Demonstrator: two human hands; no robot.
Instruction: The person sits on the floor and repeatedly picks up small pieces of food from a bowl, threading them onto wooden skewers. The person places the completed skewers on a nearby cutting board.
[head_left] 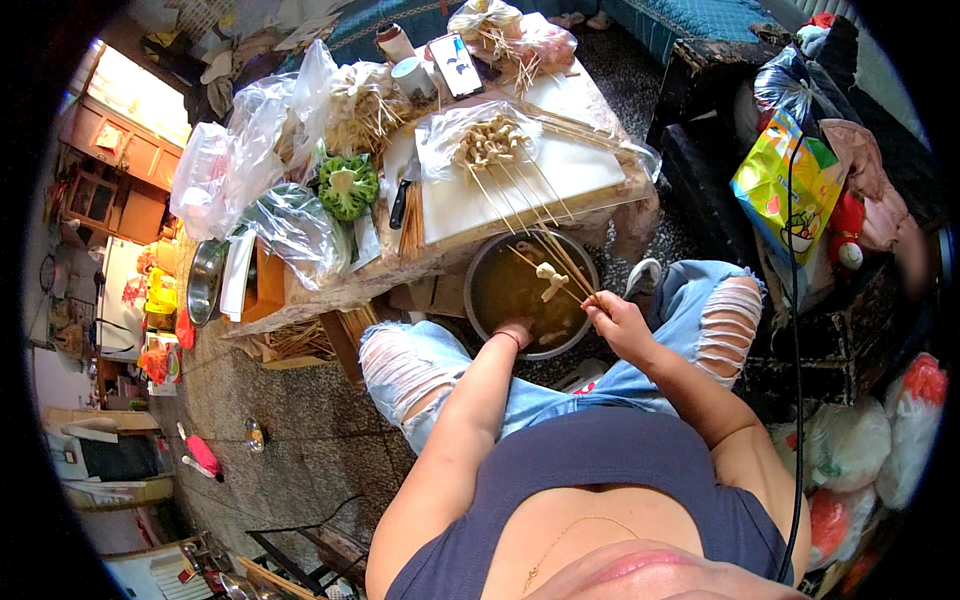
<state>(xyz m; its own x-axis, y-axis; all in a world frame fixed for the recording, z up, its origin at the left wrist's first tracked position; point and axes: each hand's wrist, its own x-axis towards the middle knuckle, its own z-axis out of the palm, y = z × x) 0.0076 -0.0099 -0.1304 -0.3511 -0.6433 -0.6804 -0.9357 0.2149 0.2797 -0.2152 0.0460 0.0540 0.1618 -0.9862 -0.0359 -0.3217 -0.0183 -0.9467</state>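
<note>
Between my knees a metal basin [471,312] holds murky yellowish liquid with pale pieces in it. My left hand [512,331] reaches down into it, its fingers hidden in the liquid. Just right of the basin, my right hand [612,320] is closed on thin wooden skewers, one bearing pale, knobbly pieces [551,282] over the liquid. Above, on the white board [470,215], loaded skewers [490,140] rest on a plastic bag, their bare sticks extending toward me. A black-handled knife [399,206] and loose sticks [412,228] lie at the board's left.
The table holds a green broccoli head [346,188], plastic bags [255,150], a cup [411,78] and a phone [455,65]. An orange bin [262,285] and steel bowl [204,285] are leftward. At right, dark furniture bears bags [780,185] and clothing; a black cord hangs down.
</note>
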